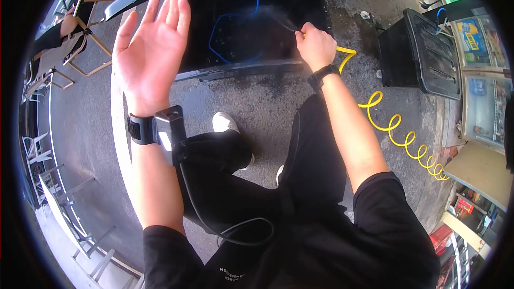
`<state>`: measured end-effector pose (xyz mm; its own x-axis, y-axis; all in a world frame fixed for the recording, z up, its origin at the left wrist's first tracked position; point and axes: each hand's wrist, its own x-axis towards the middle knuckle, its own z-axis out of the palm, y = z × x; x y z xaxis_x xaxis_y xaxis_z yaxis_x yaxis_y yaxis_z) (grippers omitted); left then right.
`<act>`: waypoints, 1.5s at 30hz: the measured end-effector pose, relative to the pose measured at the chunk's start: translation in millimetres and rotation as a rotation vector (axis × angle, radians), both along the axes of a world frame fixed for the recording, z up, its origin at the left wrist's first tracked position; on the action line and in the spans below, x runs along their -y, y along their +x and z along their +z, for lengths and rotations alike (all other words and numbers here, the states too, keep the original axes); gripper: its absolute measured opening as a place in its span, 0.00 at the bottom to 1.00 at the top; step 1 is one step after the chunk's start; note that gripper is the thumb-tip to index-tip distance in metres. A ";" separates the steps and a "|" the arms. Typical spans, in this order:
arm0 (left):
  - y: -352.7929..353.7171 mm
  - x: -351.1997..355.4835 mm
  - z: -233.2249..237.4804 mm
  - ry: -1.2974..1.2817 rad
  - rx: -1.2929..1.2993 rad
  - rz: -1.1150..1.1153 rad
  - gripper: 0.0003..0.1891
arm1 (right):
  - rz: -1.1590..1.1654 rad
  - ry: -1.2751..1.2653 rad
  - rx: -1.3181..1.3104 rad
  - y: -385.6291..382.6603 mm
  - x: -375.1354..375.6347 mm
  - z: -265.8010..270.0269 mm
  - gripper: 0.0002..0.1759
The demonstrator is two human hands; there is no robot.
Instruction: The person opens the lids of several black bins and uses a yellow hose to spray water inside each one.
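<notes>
My right hand (316,46) is closed around a thin-nozzled spray or blow gun (287,23), mostly hidden by the fingers. A yellow coiled hose (393,123) runs from that hand towards the right. Faint mist shows by the nozzle, over a large glossy black panel (198,48) with droplets on it. Thin blue lines (213,32) cross the panel. My left hand (152,48) is raised palm up with fingers extended, holding nothing; it overlaps the panel's left side in view. A black device (170,132) with a cable is strapped to my left wrist.
A black lidded bin (428,48) stands at the right, beside a glass-fronted cabinet (484,107) with goods. Metal-framed chairs (80,37) and part of another person are at the left. The dark pavement (257,123) is partly wet. My white shoe (225,122) is below the panel.
</notes>
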<state>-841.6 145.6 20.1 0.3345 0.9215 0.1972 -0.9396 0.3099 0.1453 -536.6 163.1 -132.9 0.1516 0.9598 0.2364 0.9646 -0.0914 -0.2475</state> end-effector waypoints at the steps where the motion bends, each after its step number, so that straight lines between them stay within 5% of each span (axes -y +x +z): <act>1: 0.3 0.0 -0.5 0.000 0.000 0.000 0.35 | -0.004 -0.006 0.006 -0.5 0.6 1.1 0.11; 45: 8.2 4.3 2.4 -0.035 -0.090 0.078 0.35 | -0.008 -0.020 -0.021 0.1 0.0 -0.7 0.11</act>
